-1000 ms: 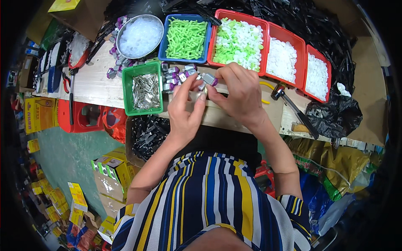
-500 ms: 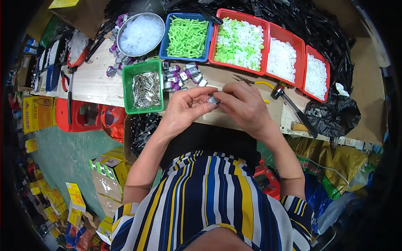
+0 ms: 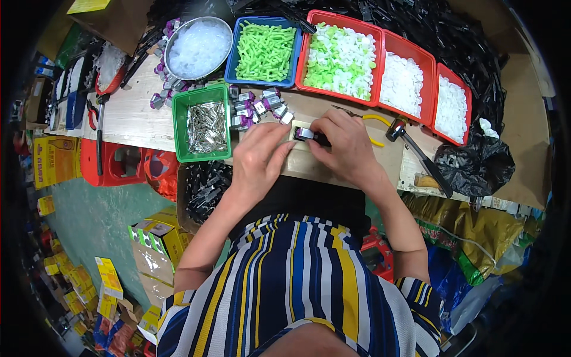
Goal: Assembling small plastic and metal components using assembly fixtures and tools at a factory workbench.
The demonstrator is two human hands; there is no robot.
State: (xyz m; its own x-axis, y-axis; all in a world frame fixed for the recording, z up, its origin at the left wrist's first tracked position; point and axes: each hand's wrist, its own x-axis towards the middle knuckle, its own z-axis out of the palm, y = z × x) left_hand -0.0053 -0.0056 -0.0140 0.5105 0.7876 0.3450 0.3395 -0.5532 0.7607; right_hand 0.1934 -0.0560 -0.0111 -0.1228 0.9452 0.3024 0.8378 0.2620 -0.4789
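Observation:
Pinched in the fingers of my right hand (image 3: 348, 149) is a small silver-and-dark part (image 3: 305, 133), which sits at a cream-coloured block (image 3: 302, 146) on the work board. Most of the part's right end is hidden by those fingers. My left hand (image 3: 259, 156) lies just left of the block, with its thumb and forefinger apart and nothing seen between them. Beyond it lies a loose group of silver-and-purple parts (image 3: 260, 107). To its left, a green bin (image 3: 181, 128) holds slim metal pieces (image 3: 206, 128).
Along the back stand a metal bowl of clear pieces (image 3: 199, 49), a blue bin of green sticks (image 3: 267, 52) and red bins (image 3: 380, 71) of white and green pieces. Yellow-handled pliers (image 3: 376, 118), a hammer (image 3: 419, 156) and a black bag (image 3: 476, 163) lie right.
Both hands held the small part together in the air before. Now it is down at the cream block in my right hand, and my left hand has drawn off to the left.

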